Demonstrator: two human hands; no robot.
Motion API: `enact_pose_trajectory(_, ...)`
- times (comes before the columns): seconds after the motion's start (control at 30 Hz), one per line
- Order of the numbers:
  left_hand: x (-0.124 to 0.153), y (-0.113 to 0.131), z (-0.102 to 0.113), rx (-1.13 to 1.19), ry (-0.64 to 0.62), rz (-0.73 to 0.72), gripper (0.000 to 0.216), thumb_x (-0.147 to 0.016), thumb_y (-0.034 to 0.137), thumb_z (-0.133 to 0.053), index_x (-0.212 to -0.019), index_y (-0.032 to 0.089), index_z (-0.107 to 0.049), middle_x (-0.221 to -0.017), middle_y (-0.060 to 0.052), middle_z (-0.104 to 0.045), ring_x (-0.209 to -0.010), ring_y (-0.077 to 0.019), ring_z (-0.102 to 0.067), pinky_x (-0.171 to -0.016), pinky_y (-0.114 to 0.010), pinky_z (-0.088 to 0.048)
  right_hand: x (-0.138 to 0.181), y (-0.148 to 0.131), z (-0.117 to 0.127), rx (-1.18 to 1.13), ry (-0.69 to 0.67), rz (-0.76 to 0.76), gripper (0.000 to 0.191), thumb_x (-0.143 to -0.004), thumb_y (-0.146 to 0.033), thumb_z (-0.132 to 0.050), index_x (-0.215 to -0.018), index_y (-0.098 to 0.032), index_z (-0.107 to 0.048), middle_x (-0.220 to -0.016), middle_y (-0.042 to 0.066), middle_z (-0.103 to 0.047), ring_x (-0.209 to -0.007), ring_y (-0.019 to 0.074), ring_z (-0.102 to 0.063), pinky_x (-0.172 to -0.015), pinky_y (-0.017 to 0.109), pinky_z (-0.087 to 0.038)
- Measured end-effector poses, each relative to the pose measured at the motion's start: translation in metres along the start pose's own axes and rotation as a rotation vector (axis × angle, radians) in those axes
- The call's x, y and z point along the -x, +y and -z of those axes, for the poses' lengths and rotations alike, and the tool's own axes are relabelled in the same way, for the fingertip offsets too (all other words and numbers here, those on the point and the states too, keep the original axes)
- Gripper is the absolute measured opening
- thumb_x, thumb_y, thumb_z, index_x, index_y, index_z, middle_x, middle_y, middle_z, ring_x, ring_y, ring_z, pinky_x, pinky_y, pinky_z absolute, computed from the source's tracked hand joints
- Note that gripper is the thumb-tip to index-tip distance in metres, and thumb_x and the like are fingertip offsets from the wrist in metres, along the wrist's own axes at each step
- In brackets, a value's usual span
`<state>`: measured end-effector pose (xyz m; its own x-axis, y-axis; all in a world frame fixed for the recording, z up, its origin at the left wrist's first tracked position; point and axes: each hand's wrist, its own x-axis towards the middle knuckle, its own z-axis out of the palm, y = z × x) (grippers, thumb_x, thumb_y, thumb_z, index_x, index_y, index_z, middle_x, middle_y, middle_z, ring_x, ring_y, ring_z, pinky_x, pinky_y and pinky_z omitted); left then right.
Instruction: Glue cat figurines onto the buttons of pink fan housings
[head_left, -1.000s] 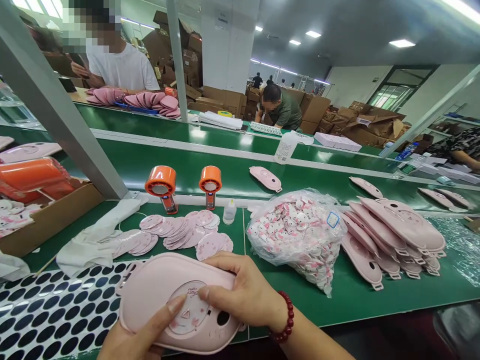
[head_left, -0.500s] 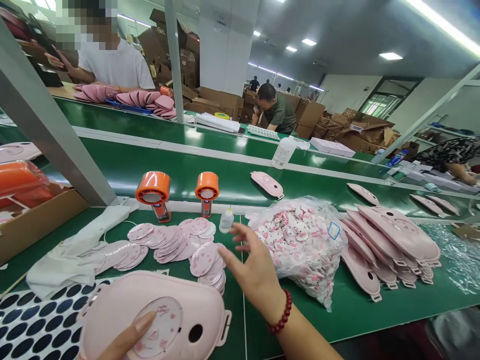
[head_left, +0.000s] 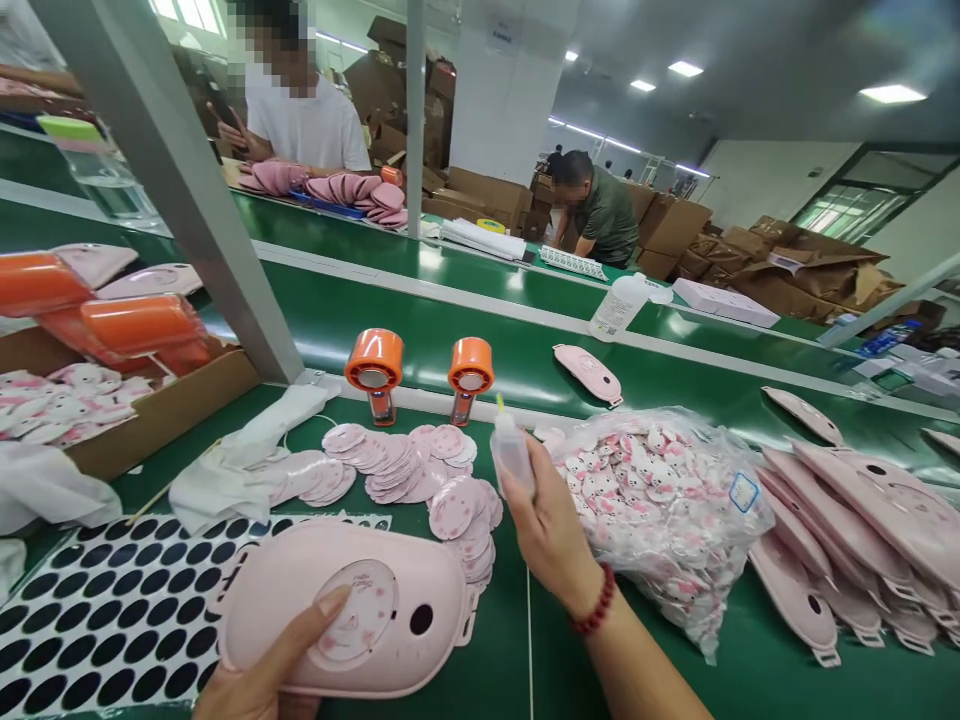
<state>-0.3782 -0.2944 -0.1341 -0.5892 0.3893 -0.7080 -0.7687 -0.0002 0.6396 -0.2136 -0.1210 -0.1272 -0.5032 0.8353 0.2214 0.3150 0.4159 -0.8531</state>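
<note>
My left hand [head_left: 274, 665] holds a pink oval plastic shell [head_left: 341, 605] at the near edge of the bench, thumb pressed on the round printed disc [head_left: 356, 610] set in its face. My right hand [head_left: 551, 530], a red bead bracelet on its wrist, is closed round a small clear glue bottle [head_left: 511, 450] lifted just above the green bench, its tip pointing up. Loose pink round discs [head_left: 405, 470] lie fanned out between the two hands.
A clear bag of small pink pieces [head_left: 664, 500] lies right of my right hand, a pile of pink shells [head_left: 847, 530] beyond it. Two orange-topped devices [head_left: 373, 375] stand behind the discs. A sheet of black dots [head_left: 105, 610] lies left. Other people work across the green conveyor [head_left: 480, 340].
My right hand left the shell, reached forward over the discs and picked up the glue bottle. My left hand kept the shell, thumb still on its disc.
</note>
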Motion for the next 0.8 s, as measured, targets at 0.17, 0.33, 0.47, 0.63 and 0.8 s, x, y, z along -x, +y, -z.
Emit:
enact_pose_trajectory(0.17, 0.008, -0.004, -0.011, -0.037, -0.049, -0.090, 0.068, -0.053, 0.021, -0.093, -0.116, 0.033, -0.071, -0.129, 0.001, -0.070, -0.127, -0.0292, -0.059, -0.090, -0.031, -0.060, 0.051, -0.028, 0.032, -0.250, -0.055, 0.170, 0.048, -0.080, -0.024, -0.063, -0.127, -0.025, -0.052, -0.081, -0.001, -0.058, -0.063, 0.0151, -0.056, -0.056, 0.025, -0.048)
enact_pose_trajectory(0.33, 0.019, -0.011, -0.020, -0.037, -0.099, -0.140, 0.076, -0.049, 0.029, -0.096, -0.120, 0.033, -0.069, -0.128, 0.000, -0.070, -0.124, -0.0321, -0.061, -0.096, -0.034, -0.058, 0.059, -0.055, 0.030, -0.292, 0.073, 0.195, 0.025, -0.067, -0.021, -0.067, -0.093, -0.023, -0.064, -0.071, 0.000, -0.061, -0.057, 0.0144, -0.055, -0.050, 0.024, -0.045)
enact_pose_trajectory(0.47, 0.029, -0.012, -0.027, -0.080, -0.086, -0.221, 0.079, -0.040, 0.035, -0.098, -0.114, 0.032, -0.071, -0.126, 0.000, -0.071, -0.121, -0.0336, -0.063, -0.097, -0.036, -0.059, 0.056, -0.063, 0.020, -0.238, 0.072, 0.275, 0.022, -0.066, -0.019, -0.069, -0.088, -0.023, -0.069, -0.070, 0.001, -0.068, -0.056, 0.0142, -0.056, -0.051, 0.025, -0.048)
enact_pose_trajectory(0.63, 0.035, -0.012, -0.024, -0.133, -0.042, -0.292, 0.057, -0.038, 0.042, -0.097, -0.088, 0.029, -0.075, -0.104, -0.004, -0.076, -0.114, -0.0340, -0.067, -0.098, -0.036, -0.058, 0.056, -0.068, 0.017, -0.237, 0.036, 0.304, 0.022, -0.065, -0.017, -0.069, -0.086, -0.021, -0.072, -0.070, 0.001, -0.070, -0.054, 0.0126, -0.057, -0.050, 0.022, -0.048)
enact_pose_trajectory(0.8, 0.036, -0.016, -0.021, -0.184, -0.071, -0.333, 0.062, -0.043, 0.041, -0.095, -0.099, 0.027, -0.072, -0.113, -0.005, -0.074, -0.112, -0.0332, -0.068, -0.098, -0.039, -0.058, 0.056, -0.071, 0.015, -0.210, 0.017, 0.325, 0.021, -0.065, -0.015, -0.067, -0.084, -0.019, -0.071, -0.069, 0.000, -0.070, -0.056, 0.0118, -0.058, -0.052, 0.020, -0.049)
